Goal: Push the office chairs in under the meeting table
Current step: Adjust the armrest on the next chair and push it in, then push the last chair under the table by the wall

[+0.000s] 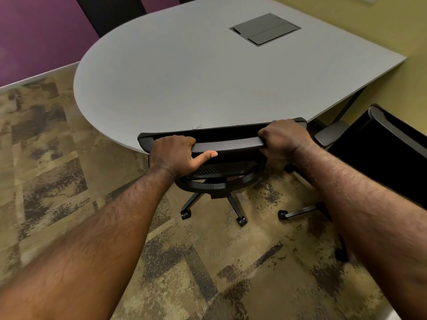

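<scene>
A black office chair (227, 143) stands at the near edge of the grey meeting table (184, 77). Its seat is tucked under the tabletop and its backrest top touches or nearly touches the table edge. My left hand (175, 155) grips the left part of the backrest's top rim, thumb underneath. My right hand (283, 137) grips the right part of the same rim. The chair's wheeled base shows below on the carpet. A second black office chair (379, 144) stands at the right, turned away from the table, partly hidden by my right forearm.
A grey cable hatch (264, 28) is set into the tabletop. A purple wall (34, 38) runs at the far left and a yellow wall (404, 93) at the right. Patterned brown carpet (69, 158) lies open to the left and in front.
</scene>
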`<state>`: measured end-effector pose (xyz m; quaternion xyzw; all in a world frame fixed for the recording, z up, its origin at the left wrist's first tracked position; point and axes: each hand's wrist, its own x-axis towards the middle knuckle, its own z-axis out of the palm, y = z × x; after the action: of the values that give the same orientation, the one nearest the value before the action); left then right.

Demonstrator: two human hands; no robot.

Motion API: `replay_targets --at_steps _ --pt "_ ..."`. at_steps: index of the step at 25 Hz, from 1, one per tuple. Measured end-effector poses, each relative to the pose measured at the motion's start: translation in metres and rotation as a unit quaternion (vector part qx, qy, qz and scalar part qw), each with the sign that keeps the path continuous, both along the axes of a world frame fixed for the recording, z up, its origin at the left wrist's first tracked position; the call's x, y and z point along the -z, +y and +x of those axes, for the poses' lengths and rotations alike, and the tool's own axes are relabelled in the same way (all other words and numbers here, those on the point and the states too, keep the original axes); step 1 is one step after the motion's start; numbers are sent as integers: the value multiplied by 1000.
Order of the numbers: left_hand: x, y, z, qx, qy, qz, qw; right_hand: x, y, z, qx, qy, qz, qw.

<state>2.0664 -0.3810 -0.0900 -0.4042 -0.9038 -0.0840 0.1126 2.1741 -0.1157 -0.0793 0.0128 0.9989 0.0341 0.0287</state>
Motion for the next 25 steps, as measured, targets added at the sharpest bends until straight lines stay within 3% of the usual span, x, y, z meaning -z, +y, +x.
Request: replay_targets --at_steps 11,17,25 --pt "3 -2 7 -2 6 1 1000 6 -1 9 33 14 -8 999" --pt "2 -7 7 36 -38 42 998 13 -23 46 24 150 -11 988" --pt "-54 70 11 179 -9 125 976 -43 -6 123 188 252 28 949"
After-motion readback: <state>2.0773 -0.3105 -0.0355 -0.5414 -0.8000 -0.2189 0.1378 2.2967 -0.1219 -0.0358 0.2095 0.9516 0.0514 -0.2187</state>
